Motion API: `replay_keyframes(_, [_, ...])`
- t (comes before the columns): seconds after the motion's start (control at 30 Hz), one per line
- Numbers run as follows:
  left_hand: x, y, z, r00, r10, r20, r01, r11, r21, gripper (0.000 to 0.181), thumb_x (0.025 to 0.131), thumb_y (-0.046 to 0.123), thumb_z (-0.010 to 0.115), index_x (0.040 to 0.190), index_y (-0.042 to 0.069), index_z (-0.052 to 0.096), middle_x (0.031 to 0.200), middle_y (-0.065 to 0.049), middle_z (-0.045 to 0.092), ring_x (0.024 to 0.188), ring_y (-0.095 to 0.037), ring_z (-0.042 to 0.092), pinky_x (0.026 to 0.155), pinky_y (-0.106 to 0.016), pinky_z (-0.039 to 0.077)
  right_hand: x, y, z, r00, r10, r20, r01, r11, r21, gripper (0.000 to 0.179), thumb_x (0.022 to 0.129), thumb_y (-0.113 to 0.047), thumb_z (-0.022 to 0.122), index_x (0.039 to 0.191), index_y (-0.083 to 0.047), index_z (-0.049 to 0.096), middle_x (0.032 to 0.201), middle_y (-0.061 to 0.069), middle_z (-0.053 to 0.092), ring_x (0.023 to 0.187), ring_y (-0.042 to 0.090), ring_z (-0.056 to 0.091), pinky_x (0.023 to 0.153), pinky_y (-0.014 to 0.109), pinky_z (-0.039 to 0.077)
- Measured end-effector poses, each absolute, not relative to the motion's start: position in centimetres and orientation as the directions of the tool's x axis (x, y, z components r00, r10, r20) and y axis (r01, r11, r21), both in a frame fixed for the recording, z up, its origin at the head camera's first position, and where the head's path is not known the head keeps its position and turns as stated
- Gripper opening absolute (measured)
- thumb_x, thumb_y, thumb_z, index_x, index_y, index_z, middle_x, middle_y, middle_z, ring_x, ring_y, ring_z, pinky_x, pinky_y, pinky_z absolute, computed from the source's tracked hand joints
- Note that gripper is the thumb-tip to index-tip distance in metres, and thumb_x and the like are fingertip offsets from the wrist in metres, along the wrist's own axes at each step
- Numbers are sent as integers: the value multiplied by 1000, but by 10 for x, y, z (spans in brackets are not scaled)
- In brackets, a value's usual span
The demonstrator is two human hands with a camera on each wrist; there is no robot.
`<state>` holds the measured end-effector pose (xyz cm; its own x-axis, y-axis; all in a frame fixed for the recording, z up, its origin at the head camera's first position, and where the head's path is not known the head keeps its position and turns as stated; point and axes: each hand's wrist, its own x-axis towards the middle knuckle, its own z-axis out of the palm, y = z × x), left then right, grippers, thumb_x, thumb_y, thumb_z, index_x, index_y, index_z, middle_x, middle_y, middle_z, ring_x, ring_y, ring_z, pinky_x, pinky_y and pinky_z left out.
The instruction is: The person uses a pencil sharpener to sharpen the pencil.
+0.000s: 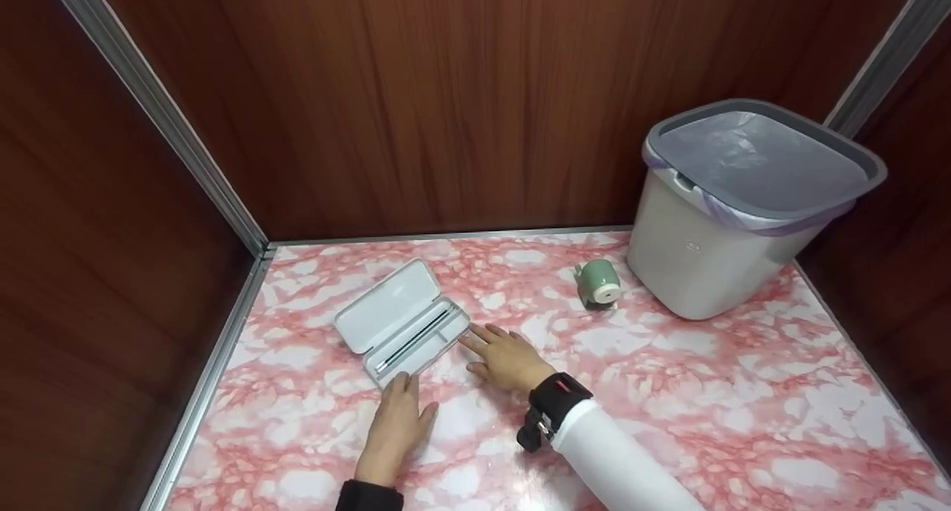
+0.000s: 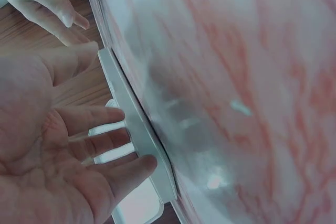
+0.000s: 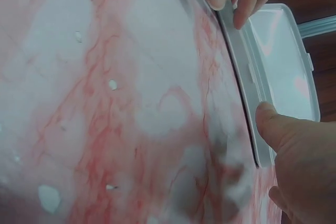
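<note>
A white pencil case lies with its lid folded back, away from me. Inside its tray sits a slim dark striped pencil. My left hand is at the near left corner, its fingertips on the case's edge; in the left wrist view its extended fingers lie along the case's side. At the other end, my right hand has its fingers spread beside the right edge. In the right wrist view, the thumb of the right hand reaches the case rim.
A small green cup lies on its side at the back right. Beyond it stands a grey bin with a liner bag. Brown wood panels border the pink-and-white marbled table.
</note>
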<state>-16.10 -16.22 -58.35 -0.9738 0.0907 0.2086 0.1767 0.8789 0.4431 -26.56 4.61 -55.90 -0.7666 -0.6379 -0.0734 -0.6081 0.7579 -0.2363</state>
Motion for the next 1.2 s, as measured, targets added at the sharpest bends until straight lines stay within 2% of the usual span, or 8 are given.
replay_keyframes(0.33, [-156, -162, -580, -971, 162, 174, 224, 868, 444, 55, 86, 15, 73, 127, -16, 53, 123, -28, 51, 116, -42, 51, 100, -49, 42, -263, 44, -558, -772, -628, -100, -595, 768, -238, 56, 100, -42, 51, 150, -21, 42, 156, 6, 34, 143, 31, 29, 109, 60, 26])
replay_keyframes(0.43, [-154, -161, -577, -977, 152, 150, 200, 899, 390, 58, 86, 19, 73, 129, -14, 53, 126, -28, 53, 120, -44, 49, 102, -51, 40, -262, 44, -560, -769, -632, -93, -601, 765, -233, 56, 99, -42, 52, 149, -19, 42, 155, 8, 36, 142, 31, 30, 109, 59, 26])
replay_keyframes(0.67, [-148, -154, -563, -995, 93, 17, 95, 972, 215, 73, 85, 41, 71, 136, -7, 51, 139, -22, 52, 131, -46, 42, 104, -61, 32, -260, 46, -563, -769, -636, -57, -611, 759, -223, 54, 98, -40, 55, 145, -13, 48, 150, 11, 41, 140, 30, 34, 110, 57, 27])
replay_keyframes(0.87, [-147, -152, -561, -999, 36, -17, 32, 980, 198, 79, 86, 47, 69, 137, -9, 48, 140, -23, 50, 132, -46, 41, 106, -64, 27, -253, 46, -563, -765, -643, -29, -627, 754, -193, 52, 99, -41, 53, 143, -13, 51, 144, 8, 47, 136, 26, 40, 107, 56, 33])
replay_keyframes(1.2, [-153, -162, -557, -999, 18, -28, 12, 980, 200, 77, 87, 47, 67, 135, -10, 50, 137, -25, 52, 129, -45, 45, 106, -66, 23, -241, 42, -566, -768, -641, 18, -636, 758, -144, 49, 98, -42, 54, 139, -15, 55, 138, 6, 53, 129, 27, 45, 104, 49, 39])
